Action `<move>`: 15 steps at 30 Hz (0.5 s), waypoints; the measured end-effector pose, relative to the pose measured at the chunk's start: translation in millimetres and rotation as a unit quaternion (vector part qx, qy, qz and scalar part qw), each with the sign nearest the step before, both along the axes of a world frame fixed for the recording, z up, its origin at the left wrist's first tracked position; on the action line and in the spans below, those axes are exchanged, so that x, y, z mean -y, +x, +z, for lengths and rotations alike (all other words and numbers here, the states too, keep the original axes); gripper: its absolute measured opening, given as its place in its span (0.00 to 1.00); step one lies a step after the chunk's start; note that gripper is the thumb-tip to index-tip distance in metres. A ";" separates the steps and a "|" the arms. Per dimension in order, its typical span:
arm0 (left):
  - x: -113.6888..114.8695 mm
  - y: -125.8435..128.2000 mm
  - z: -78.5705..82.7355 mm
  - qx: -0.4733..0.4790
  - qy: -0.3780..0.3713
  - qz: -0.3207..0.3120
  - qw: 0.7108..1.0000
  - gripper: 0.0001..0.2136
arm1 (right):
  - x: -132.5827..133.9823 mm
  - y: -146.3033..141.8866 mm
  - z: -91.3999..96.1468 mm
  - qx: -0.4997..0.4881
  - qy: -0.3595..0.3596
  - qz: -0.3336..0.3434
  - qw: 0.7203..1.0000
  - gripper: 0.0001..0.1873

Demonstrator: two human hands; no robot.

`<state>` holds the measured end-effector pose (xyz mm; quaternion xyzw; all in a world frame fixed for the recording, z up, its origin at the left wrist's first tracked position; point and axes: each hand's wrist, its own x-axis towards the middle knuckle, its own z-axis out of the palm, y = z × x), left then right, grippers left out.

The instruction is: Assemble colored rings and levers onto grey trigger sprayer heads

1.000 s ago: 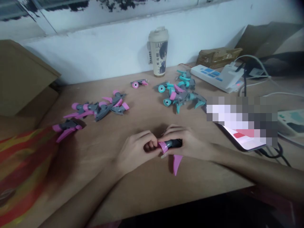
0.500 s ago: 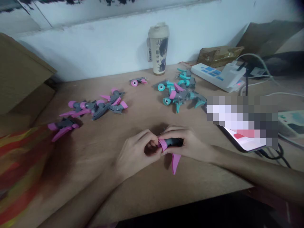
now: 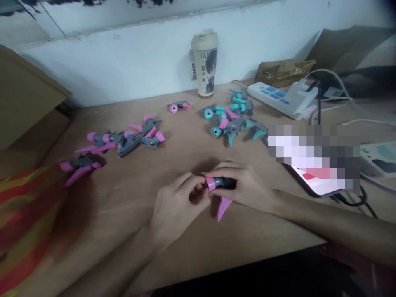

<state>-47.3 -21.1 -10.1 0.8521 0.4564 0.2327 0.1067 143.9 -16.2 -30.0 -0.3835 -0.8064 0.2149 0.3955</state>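
My right hand (image 3: 247, 183) is wrapped round a pink-and-grey plastic toy (image 3: 219, 182) above the near part of the table. Its grey body lies partly hidden under my fingers, while a pink fin (image 3: 224, 207) sticks out below. My left hand (image 3: 177, 206) is closed at the toy's left end, thumb and fingertips pinched at the pink ring. Whether a small part sits between those fingertips is hidden. Similar pink-and-grey toys (image 3: 125, 140) lie in a group to the left, with one more (image 3: 83, 163) nearer me.
Teal-and-grey toys (image 3: 238, 123) lie heaped behind my hands, and a small pink-eyed piece (image 3: 179, 107) is at the back. A tumbler (image 3: 206, 64) stands by the wall. To the right are a power strip (image 3: 278, 99), a phone (image 3: 321, 185) and cables. A cardboard box (image 3: 27, 99) is at left.
The toy has turned slightly in my hands: its pink fin now points further left, and the pink ring shows more fully. Both hands stay at nearly the same place.
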 end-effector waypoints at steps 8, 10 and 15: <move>2.7 -0.2 0.1 0.026 0.035 -0.011 0.999 0.05 | 2.7 -2.4 3.3 -0.006 0.017 -0.027 0.999 0.14; 3.4 0.0 -1.7 0.030 0.051 -0.012 0.998 0.06 | 2.7 -2.4 2.9 -0.006 0.016 -0.030 0.999 0.14; 5.2 1.8 -3.4 0.021 0.084 -0.014 0.996 0.05 | 2.0 -3.9 0.5 -0.002 0.027 -0.028 0.999 0.14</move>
